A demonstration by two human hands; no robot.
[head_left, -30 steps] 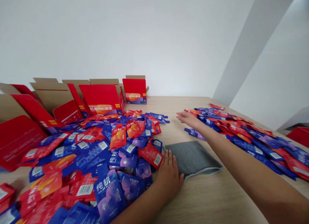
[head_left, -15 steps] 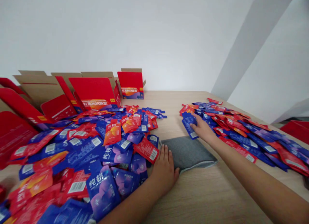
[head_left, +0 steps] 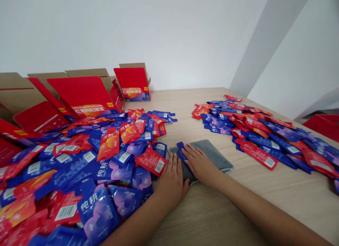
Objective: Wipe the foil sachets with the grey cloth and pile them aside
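Plain white wall (head_left: pixel 169 34) fills the background at twelve o'clock, above a pale wood-grained table (head_left: pixel 182 101). With the grey cloth (head_left: pixel 212 152) as the centre of the dial, a blue pouch (head_left: pixel 182 153) lies on its left part, toward nine o'clock, tilted, its spout end pointing to eleven. Right hand (head_left: pixel 197 163) lies palm down over this pouch, fingers stretched out and covering much of it rather than curled around it. Left hand (head_left: pixel 171 180) rests flat on the cloth's left edge, at about eight o'clock, fingers extended, gripping nothing that shows. Just beside its fingertips, at nine, lies a red pouch (head_left: pixel 152 160) with a barcode. From there a big jumbled heap (head_left: pixel 111 170) of red and blue pouches spreads between eight and ten o'clock. A second pile (head_left: pixel 254 126), longer and narrower, runs from twelve round to three, well apart from the first. Farther out, near ten, stand red cartons (head_left: pixel 79 88) with raised flaps; one smaller-looking carton (head_left: pixel 134 83) stands nearest the wall.
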